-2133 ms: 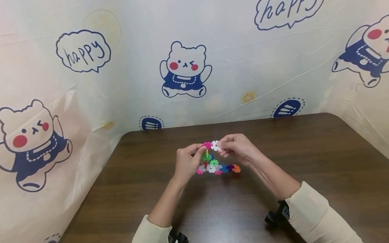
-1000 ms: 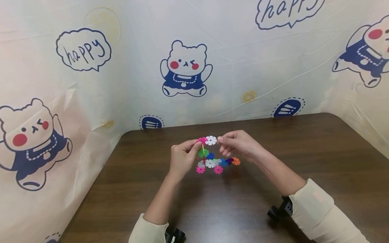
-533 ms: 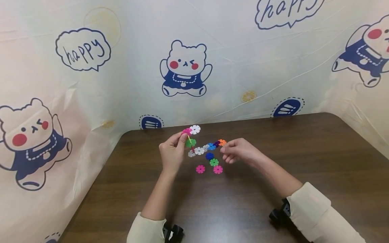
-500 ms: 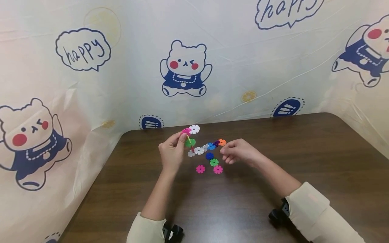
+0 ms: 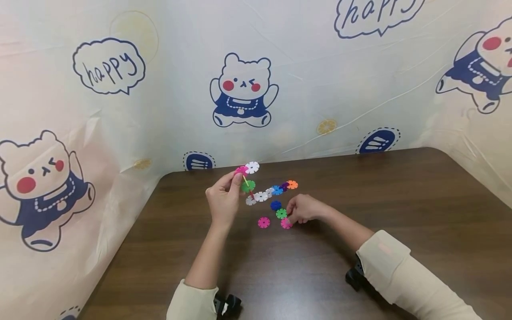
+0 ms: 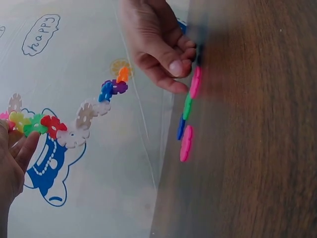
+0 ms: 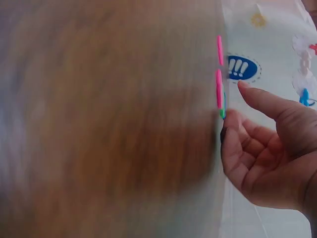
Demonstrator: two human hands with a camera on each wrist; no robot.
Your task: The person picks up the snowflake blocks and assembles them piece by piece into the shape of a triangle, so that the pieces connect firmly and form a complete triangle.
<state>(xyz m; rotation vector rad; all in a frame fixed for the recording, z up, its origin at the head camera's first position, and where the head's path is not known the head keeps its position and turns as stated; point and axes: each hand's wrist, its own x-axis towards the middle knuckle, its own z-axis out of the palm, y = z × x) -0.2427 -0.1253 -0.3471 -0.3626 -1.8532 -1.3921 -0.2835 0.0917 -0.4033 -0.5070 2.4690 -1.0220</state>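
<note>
A dark brown wood-grain counter [image 5: 264, 280] with rounded far corners fills the lower part of the head view, its finish shiny where light falls near the front. Behind it and along both sides hangs a pale, creased sheet backdrop [image 5: 176, 98], printed with winking bears in blue clothes, "happy" speech bubbles and orange slices.

The left hand [image 5: 222, 200] pinches a multicoloured chain of notched, flower-shaped plastic discs [image 5: 261, 197] at its pink piece, holding it above the counter; the far end finishes in blue, purple and orange. The right hand [image 5: 307, 210] grasps nothing visible, its thumb apart from loosely bent fingers, beside a pink notched plastic disc [image 5: 286, 223] on the counter; contact is unclear. Nearby lie a green notched disc [image 5: 281, 214], a dark blue one [image 5: 276, 205] and a second pink disc [image 5: 263, 222].
</note>
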